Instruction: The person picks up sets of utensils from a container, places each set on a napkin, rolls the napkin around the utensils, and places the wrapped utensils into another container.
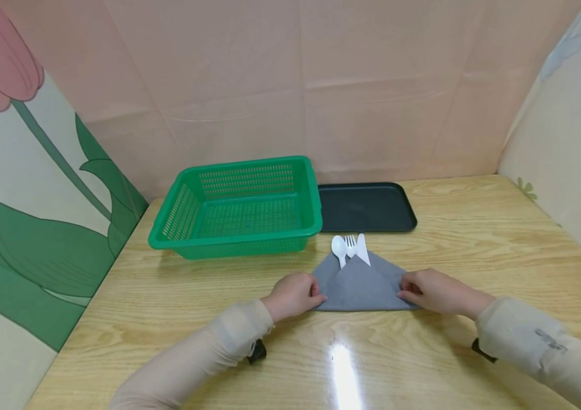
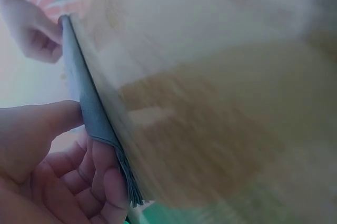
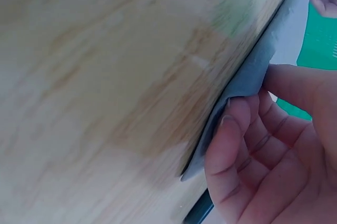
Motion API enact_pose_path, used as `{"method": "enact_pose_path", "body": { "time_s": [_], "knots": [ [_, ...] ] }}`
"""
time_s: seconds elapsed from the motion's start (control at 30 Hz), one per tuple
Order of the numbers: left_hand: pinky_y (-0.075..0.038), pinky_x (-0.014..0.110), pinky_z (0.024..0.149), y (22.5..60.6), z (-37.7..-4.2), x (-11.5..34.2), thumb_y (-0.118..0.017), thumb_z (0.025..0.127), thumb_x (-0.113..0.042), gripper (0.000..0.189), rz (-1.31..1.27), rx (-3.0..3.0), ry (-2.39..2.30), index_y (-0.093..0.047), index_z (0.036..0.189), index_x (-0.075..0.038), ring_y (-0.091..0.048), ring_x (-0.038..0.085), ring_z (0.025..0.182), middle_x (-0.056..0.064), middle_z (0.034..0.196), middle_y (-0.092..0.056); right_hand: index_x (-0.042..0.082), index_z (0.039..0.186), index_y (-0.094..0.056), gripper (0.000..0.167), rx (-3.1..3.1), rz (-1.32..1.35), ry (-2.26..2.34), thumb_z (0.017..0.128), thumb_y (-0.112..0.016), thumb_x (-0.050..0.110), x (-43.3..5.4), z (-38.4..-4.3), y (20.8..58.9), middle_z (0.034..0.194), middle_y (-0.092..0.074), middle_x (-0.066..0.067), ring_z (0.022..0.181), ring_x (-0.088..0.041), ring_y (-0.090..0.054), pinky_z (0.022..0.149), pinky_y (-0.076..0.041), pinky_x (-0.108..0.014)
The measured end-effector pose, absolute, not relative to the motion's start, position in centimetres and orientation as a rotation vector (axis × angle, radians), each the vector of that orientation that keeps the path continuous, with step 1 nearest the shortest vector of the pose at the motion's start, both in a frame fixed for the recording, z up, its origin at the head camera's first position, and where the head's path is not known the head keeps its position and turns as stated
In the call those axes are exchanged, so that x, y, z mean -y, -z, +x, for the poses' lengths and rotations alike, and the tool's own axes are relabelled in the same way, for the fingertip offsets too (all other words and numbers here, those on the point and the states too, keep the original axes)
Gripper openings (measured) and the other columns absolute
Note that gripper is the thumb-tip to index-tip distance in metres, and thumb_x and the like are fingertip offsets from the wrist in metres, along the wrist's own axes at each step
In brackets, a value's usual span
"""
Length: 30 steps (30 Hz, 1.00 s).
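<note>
Grey napkin (image 1: 357,293), just nearer me than the black tray (image 1: 364,208), looks light, soft, limp; my left hand (image 1: 294,295) and right hand (image 1: 436,291) pinch its opposite folded ends, likely the steadiest hold under loose white cutlery (image 1: 352,250)

On my feed I log a tabletop booth, possibly a lab's: creased pink backdrop (image 1: 372,85), tulip-printed side panel (image 1: 39,250), wood-grain table (image 1: 500,250).

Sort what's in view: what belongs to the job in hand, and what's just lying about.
In the job:
grey napkin, pinched near its ends by the left hand and right hand
white spoon, white fork and white knife, tucked into its fold

Lying about, apparently, since neither hand touches them:
green slotted basket
black tray
</note>
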<state>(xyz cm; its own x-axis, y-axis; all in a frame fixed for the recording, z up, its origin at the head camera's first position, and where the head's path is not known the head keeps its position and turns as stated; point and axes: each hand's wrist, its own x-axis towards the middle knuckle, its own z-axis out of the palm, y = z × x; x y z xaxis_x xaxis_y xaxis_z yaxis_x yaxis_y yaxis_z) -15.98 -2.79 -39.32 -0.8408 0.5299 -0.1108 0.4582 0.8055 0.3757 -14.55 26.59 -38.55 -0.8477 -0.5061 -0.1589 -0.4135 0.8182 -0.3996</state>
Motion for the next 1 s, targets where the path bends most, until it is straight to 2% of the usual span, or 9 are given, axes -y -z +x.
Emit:
{"method": "enact_pose_path", "body": {
  "time_s": [0.23, 0.37, 0.53, 0.7, 0.83, 1.0],
  "knots": [
    [-0.034, 0.020, 0.049, 39.2, -16.0, 2.6, -0.067, 0.085, -0.033, 0.029, 0.770, -2.805, -0.440, -0.054, 0.066, -0.016, -0.045, 0.006, 0.055, -0.008, 0.060, -0.049, 0.017, 0.074, -0.055, 0.016, -2.753, -0.696, 0.469, 0.088, -0.062, 0.019, -26.3, -14.5, 38.4, 0.062, -0.045, 0.010, 0.055, -0.001, -0.037, 0.051, -0.032, -0.018],
    [-0.040, 0.021, 0.055, 38.8, -16.1, 2.3, -0.069, 0.083, -0.033, 0.020, 0.814, -2.824, -0.394, -0.061, 0.086, -0.015, -0.053, 0.009, 0.068, -0.004, 0.077, -0.058, 0.017, 0.074, -0.055, 0.016, -2.768, -0.700, 0.426, 0.088, -0.062, 0.020, -26.2, -14.5, 38.4, 0.062, -0.046, 0.010, 0.056, -0.001, -0.037, 0.052, -0.032, -0.018],
    [-0.048, 0.023, 0.073, 38.4, -15.8, 1.9, -0.068, 0.084, -0.031, 0.032, 0.949, -2.849, -0.334, -0.061, 0.110, -0.013, -0.058, 0.012, 0.091, 0.000, 0.102, -0.061, 0.016, 0.074, -0.056, 0.016, -2.764, -0.701, 0.403, 0.088, -0.062, 0.020, -26.0, -14.4, 38.4, 0.063, -0.048, 0.009, 0.056, -0.002, -0.038, 0.052, -0.033, -0.019],
    [-0.048, 0.022, 0.084, 38.0, -14.7, 1.1, -0.062, 0.089, -0.030, 0.032, 1.168, -2.856, -0.271, -0.062, 0.115, -0.011, -0.057, 0.013, 0.099, 0.001, 0.108, -0.059, 0.015, 0.074, -0.056, 0.016, -2.753, -0.680, 0.406, 0.088, -0.062, 0.020, -25.9, -14.5, 38.4, 0.063, -0.048, 0.009, 0.056, -0.002, -0.039, 0.052, -0.033, -0.019],
    [-0.047, 0.019, 0.083, 38.0, -13.8, 0.4, -0.060, 0.091, -0.029, 0.033, 1.284, -2.810, -0.200, -0.061, 0.116, -0.008, -0.056, 0.011, 0.097, 0.003, 0.108, -0.057, 0.015, 0.074, -0.055, 0.016, -2.754, -0.677, 0.411, 0.088, -0.062, 0.020, -25.9, -14.5, 38.3, 0.062, -0.048, 0.008, 0.056, -0.002, -0.039, 0.051, -0.033, -0.019],
    [-0.047, 0.019, 0.082, 38.4, -13.3, 0.2, -0.060, 0.090, -0.033, 0.041, 1.291, -2.765, -0.105, -0.058, 0.120, -0.005, -0.056, 0.011, 0.095, 0.004, 0.109, -0.056, 0.015, 0.074, -0.055, 0.016, -2.763, -0.676, 0.401, 0.088, -0.062, 0.020, -25.8, -14.4, 38.3, 0.062, -0.048, 0.008, 0.055, -0.003, -0.038, 0.051, -0.033, -0.019]
  ]
}}
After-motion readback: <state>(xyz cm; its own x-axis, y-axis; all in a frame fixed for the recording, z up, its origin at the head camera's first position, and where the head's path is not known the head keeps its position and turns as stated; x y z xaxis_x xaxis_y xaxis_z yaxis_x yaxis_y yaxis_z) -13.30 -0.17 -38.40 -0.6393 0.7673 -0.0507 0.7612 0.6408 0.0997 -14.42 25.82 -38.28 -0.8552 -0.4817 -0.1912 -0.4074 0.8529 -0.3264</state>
